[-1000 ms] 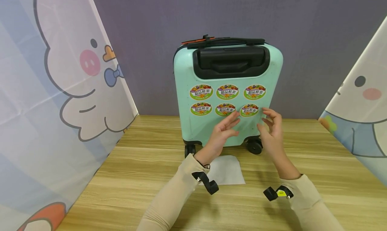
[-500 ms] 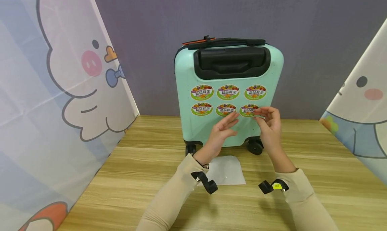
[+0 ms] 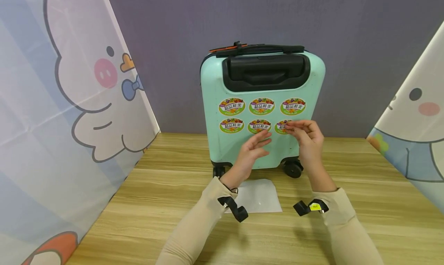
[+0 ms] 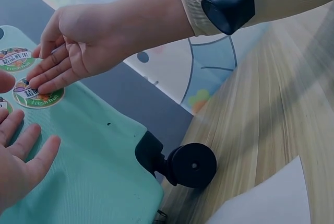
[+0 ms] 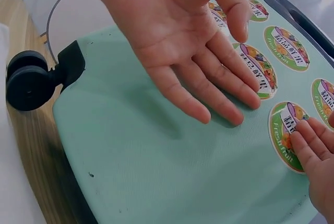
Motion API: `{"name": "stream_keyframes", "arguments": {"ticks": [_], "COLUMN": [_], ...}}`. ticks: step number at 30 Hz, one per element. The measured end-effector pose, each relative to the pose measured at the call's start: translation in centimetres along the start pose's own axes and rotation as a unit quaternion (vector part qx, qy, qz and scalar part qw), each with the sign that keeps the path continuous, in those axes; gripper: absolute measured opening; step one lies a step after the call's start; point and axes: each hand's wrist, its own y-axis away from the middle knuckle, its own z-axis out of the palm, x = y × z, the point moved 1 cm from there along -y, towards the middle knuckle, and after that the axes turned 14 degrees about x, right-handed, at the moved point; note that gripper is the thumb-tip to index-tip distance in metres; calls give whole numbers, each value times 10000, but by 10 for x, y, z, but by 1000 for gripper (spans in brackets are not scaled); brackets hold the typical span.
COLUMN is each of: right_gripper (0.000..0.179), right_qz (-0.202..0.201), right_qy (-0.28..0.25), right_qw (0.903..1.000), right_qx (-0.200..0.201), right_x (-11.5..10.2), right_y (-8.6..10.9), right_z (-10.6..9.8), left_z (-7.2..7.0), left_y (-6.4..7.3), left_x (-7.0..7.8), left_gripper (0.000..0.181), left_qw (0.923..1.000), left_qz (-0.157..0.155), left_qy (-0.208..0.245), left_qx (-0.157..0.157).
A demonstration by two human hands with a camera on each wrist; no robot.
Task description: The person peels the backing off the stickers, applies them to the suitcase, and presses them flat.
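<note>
A mint-green suitcase point(image 3: 239, 149) stands upright on the table, with two rows of oval fruit stickers across its shell. My right hand point(image 3: 308, 139) reaches in from the right, its fingertips on the lower-right sticker point(image 4: 39, 96). In the left wrist view its fingers point(image 4: 55, 75) lie nearly straight over that sticker and hide part of it. My left hand point(image 3: 248, 155) is spread in front of the shell, fingertips at the lower edge of the lower-middle sticker point(image 3: 259, 125). The right wrist view shows the left fingers extended, with nothing held.
White paper point(image 3: 261, 199) lies on the wooden table point(image 3: 166, 203) before the suitcase. Black wheels point(image 3: 293, 168) support the case, and a black handle point(image 3: 267, 70) is recessed near its top. A grey wall point(image 3: 166, 64) stands behind, with cartoon-printed cloths point(image 3: 79, 141) at both sides.
My right hand has moved left from the suitcase's right edge onto the lower-right sticker, covering part of it. The left hand has shifted slightly down and left.
</note>
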Motion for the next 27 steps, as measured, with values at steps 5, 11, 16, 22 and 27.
{"name": "stream_keyframes", "arguments": {"ticks": [5,11,16,22,27], "right_gripper": [12,12,12,16,17], "right_qz": [62,121,205,347,437], "right_qy": [-247,-238,-309,-273,-173], "right_qw": [9996,9994,9986,9978,9972], "right_qx": [-81,-207,-385,-489,-584], "right_x": [3,8,12,14,17], "right_y": [0,2,6,10,12], "right_z": [5,10,12,9,1], "left_z": [-2,-4,-6,-8,-9], "left_y": [0,1,3,3,4], "left_x": [-2,-3,-5,-7,-8], "left_gripper": [63,61,61,62,62], "left_qw": [10000,10000,9999,9998,9998], "left_qz": [-10,-7,-126,-194,-211], "left_qy": [-43,-45,-36,-4,-37], "left_qx": [3,-11,23,36,30]}}
